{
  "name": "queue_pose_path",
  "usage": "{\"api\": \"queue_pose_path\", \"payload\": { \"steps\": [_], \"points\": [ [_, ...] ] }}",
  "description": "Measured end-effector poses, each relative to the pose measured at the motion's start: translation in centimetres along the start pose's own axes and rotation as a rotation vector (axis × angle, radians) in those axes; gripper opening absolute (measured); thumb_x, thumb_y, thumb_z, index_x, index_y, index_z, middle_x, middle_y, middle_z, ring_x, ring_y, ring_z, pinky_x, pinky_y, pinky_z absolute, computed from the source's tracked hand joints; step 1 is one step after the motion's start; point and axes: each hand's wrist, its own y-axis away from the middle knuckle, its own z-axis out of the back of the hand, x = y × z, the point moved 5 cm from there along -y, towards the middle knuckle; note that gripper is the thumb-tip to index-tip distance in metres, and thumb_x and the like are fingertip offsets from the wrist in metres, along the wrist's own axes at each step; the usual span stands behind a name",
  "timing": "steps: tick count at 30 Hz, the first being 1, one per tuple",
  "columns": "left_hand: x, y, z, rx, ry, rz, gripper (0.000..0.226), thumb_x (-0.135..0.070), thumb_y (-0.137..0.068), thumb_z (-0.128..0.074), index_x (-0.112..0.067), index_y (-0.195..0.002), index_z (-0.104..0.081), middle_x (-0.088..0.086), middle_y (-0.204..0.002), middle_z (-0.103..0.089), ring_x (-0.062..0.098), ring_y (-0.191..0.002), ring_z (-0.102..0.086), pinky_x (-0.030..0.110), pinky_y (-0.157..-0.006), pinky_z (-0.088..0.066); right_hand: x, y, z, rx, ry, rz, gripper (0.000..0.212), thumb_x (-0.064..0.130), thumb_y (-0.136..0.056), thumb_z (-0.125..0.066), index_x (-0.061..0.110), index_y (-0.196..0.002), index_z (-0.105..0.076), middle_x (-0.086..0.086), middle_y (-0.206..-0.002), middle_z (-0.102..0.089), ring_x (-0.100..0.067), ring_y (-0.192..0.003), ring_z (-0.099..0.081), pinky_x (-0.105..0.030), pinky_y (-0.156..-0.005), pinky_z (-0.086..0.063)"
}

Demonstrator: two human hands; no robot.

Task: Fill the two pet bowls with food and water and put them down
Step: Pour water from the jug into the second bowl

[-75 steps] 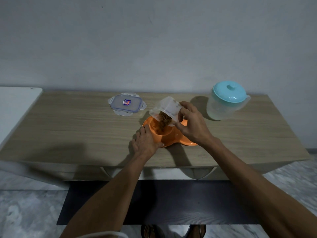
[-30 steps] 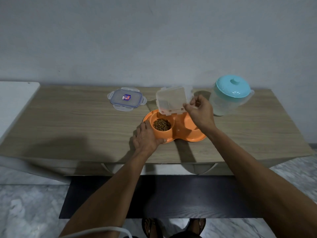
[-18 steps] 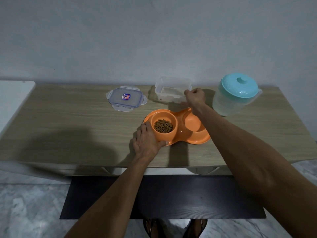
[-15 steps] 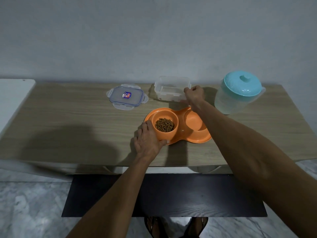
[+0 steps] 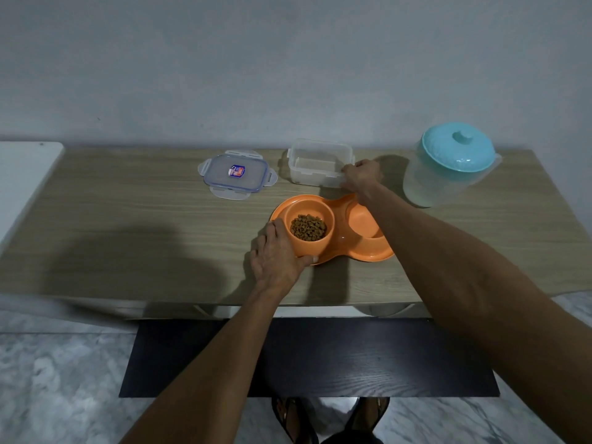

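Note:
An orange double pet feeder (image 5: 344, 251) lies on the wooden table (image 5: 128, 235). Its left bowl (image 5: 309, 227) holds brown kibble; its right bowl (image 5: 363, 221) has nothing in it and my right forearm partly covers it. My left hand (image 5: 277, 256) grips the feeder's left edge beside the kibble bowl. Behind the feeder stands a clear plastic food container (image 5: 318, 163), upright on the table with nothing inside. My right hand (image 5: 362, 179) is closed on that container's near right corner. A translucent water jug with a teal lid (image 5: 448, 165) stands at the right.
The container's clear lid (image 5: 235, 173) with blue trim lies flat left of the container. A white surface (image 5: 22, 174) adjoins the table's left end. A dark mat (image 5: 307, 357) covers the marble floor below the table's front edge, by my feet.
My right hand tipped the kibble from the container into the left bowl, then carried the container back and set it upright behind the feeder. My left hand stayed on the feeder.

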Motion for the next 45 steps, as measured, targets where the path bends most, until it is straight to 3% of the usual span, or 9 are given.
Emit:
{"api": "queue_pose_path", "payload": {
  "steps": [5, 13, 21, 28, 32, 35, 39, 42, 45],
  "points": [
    [0.1, 0.2, -0.1, -0.012, -0.001, -0.016, 0.118, -0.066, -0.067, -0.076, -0.015, -0.153, -0.014, 0.009, -0.156, -0.029, 0.031, -0.143, -0.032, 0.051, -0.108, -0.037, 0.5, 2.6, 2.6, -0.049, 0.02, 0.071, 0.024, 0.024, -0.09, -0.059, 0.006, -0.102, -0.07, -0.009, -0.1, -0.066, -0.025, -0.094, -0.059, -0.033, -0.087, -0.051],
    [-3.1, 1.3, 1.4, -0.151, -0.039, -0.088, 0.122, -0.079, -0.067, -0.063, -0.01, -0.155, -0.013, 0.014, -0.159, -0.026, 0.032, -0.146, -0.029, 0.049, -0.113, -0.035, -2.2, 5.4, 9.9, -0.164, 0.048, 0.188, 0.028, 0.026, -0.092, -0.055, 0.002, -0.098, -0.069, -0.018, -0.103, -0.07, -0.033, -0.102, -0.061, -0.038, -0.089, -0.047],
    [-11.5, 0.5, -0.5, -0.018, -0.094, -0.283, 0.116, -0.078, -0.069, -0.062, -0.009, -0.153, -0.021, 0.011, -0.156, -0.031, 0.03, -0.142, -0.031, 0.049, -0.112, -0.029, -6.4, 3.7, 17.2, -0.241, 0.044, 0.103, 0.024, 0.02, -0.09, -0.055, 0.001, -0.087, -0.069, -0.016, -0.087, -0.066, -0.03, -0.088, -0.06, -0.032, -0.075, -0.043],
    [-12.8, -0.5, -2.3, 0.073, -0.154, -0.195, 0.122, -0.081, -0.07, -0.058, -0.007, -0.156, -0.014, 0.014, -0.162, -0.023, 0.03, -0.152, -0.013, 0.054, -0.119, -0.015, -7.5, 0.3, 22.2, -0.406, -0.183, -0.147, 0.037, 0.023, -0.096, -0.044, -0.001, -0.114, -0.065, -0.02, -0.12, -0.064, -0.039, -0.112, -0.058, -0.043, -0.096, -0.045],
    [-12.7, -0.8, -2.5, 0.052, -0.168, -0.186, 0.114, -0.077, -0.073, -0.059, -0.008, -0.155, -0.019, 0.013, -0.16, -0.027, 0.029, -0.151, -0.016, 0.054, -0.12, -0.017, -6.0, -3.1, 23.1, -0.388, -0.387, -0.178, 0.043, 0.03, -0.093, -0.04, 0.003, -0.118, -0.062, -0.018, -0.123, -0.062, -0.039, -0.115, -0.057, -0.047, -0.1, -0.047],
    [-12.7, -0.7, -2.5, 0.044, -0.168, -0.182, 0.111, -0.074, -0.075, -0.061, -0.009, -0.155, -0.02, 0.013, -0.16, -0.028, 0.028, -0.151, -0.017, 0.053, -0.12, -0.017, -4.6, -4.5, 23.0, -0.361, -0.43, -0.158, 0.042, 0.032, -0.096, -0.04, 0.004, -0.105, -0.068, -0.015, -0.113, -0.068, -0.033, -0.108, -0.059, -0.036, -0.09, -0.044],
    [-12.8, -0.8, -2.6, 0.059, -0.143, -0.158, 0.11, -0.071, -0.076, -0.063, -0.01, -0.155, -0.019, 0.012, -0.161, -0.025, 0.026, -0.152, -0.013, 0.052, -0.121, -0.013, -3.7, -5.6, 22.2, -0.306, -0.496, -0.18, 0.04, 0.042, -0.091, -0.052, 0.014, -0.063, -0.059, -0.004, -0.077, -0.064, -0.026, -0.084, -0.059, -0.036, -0.077, -0.045],
    [-12.8, -0.8, -2.7, 0.056, -0.135, -0.147, 0.11, -0.071, -0.075, -0.064, -0.01, -0.155, -0.019, 0.011, -0.161, -0.026, 0.026, -0.152, -0.013, 0.052, -0.121, -0.013, -3.7, -6.1, 22.1, -0.282, -0.48, -0.188, 0.031, 0.042, -0.082, -0.063, 0.014, -0.068, -0.062, -0.005, -0.085, -0.066, -0.025, -0.081, -0.06, -0.036, -0.077, -0.049],
    [-12.6, -0.8, -2.8, 0.05, -0.117, -0.138, 0.109, -0.07, -0.074, -0.066, -0.011, -0.154, -0.021, 0.01, -0.16, -0.027, 0.026, -0.152, -0.014, 0.053, -0.121, -0.014, -3.5, -6.5, 22.3, -0.251, -0.484, -0.188, 0.019, 0.03, -0.074, -0.066, 0.012, -0.069, -0.065, -0.002, -0.072, -0.064, -0.023, -0.066, -0.056, -0.033, -0.058, -0.045]
  ]
}}
